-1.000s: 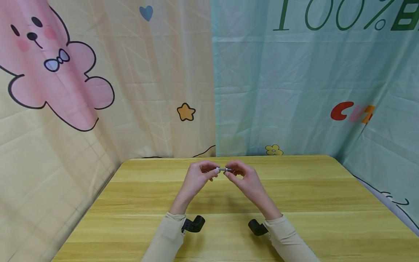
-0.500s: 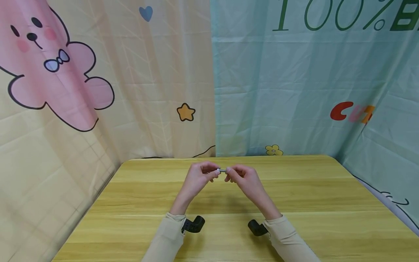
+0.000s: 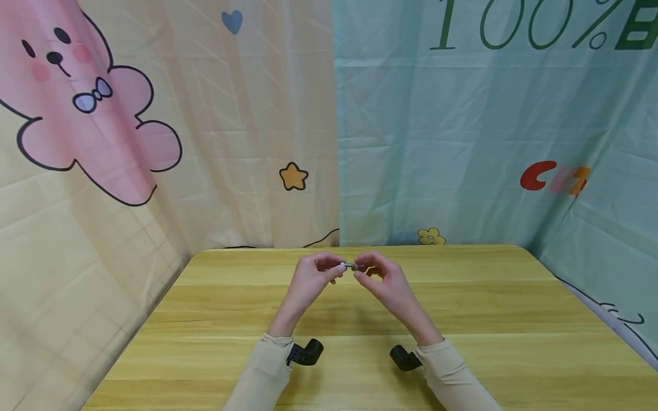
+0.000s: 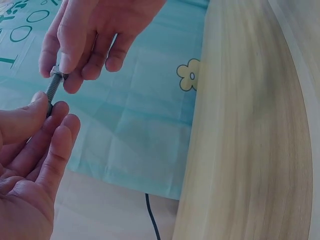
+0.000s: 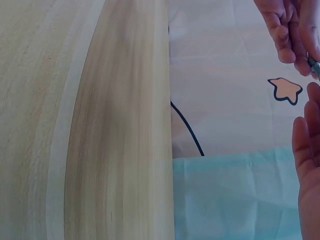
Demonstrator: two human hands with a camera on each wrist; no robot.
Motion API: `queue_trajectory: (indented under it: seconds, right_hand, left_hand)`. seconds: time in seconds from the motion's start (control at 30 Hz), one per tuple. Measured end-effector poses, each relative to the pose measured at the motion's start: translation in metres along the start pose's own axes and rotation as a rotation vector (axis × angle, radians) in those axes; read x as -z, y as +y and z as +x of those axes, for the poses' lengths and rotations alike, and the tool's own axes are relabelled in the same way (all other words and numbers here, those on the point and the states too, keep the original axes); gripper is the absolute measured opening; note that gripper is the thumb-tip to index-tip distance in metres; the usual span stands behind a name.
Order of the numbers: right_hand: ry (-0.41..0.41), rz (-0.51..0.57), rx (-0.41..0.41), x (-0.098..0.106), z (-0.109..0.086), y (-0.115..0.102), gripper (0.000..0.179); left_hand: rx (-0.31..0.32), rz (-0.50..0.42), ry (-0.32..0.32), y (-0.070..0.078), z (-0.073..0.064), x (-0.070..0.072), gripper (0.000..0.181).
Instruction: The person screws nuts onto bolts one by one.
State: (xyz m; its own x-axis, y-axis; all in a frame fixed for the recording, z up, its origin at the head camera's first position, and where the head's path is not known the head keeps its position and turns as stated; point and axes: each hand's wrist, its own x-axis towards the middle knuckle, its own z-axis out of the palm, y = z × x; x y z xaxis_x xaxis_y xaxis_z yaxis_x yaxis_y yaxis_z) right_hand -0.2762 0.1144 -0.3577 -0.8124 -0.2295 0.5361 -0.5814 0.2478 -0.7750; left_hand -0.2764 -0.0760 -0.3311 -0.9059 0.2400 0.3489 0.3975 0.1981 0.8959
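The right hand (image 3: pixel 384 279) has spread its thumb and finger a little — half a second ago they were bunched close at the grey metal bolt (image 4: pixel 53 89). Now they are by the small grey metal nut (image 4: pixel 57 73) around the bolt, and I can't tell if they pinch it. The left hand (image 3: pixel 311 274) has stayed put and pinches one end of the bolt with thumb and finger. Seen from the head, the bolt lies sideways in the air — left hand at 9 o'clock, right hand at 3 — over the far part of the yellow wooden table (image 3: pixel 462 308).
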Motion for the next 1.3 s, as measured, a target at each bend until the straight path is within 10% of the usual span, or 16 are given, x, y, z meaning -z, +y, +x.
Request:
queue_trajectory:
  seconds: [0.7,1.3]
  right_hand:
    - [-0.018,0.098,-0.168,0.001,0.004,0.033,0.031]
    - [-0.006,0.082,0.002,0.001,0.004,0.034,0.02]
  left_hand:
    - [-0.02,0.0,-0.041,0.002,0.0,-0.003,0.011]
    - [-0.008,-0.017,-0.029,0.002,0.0,0.0,0.013]
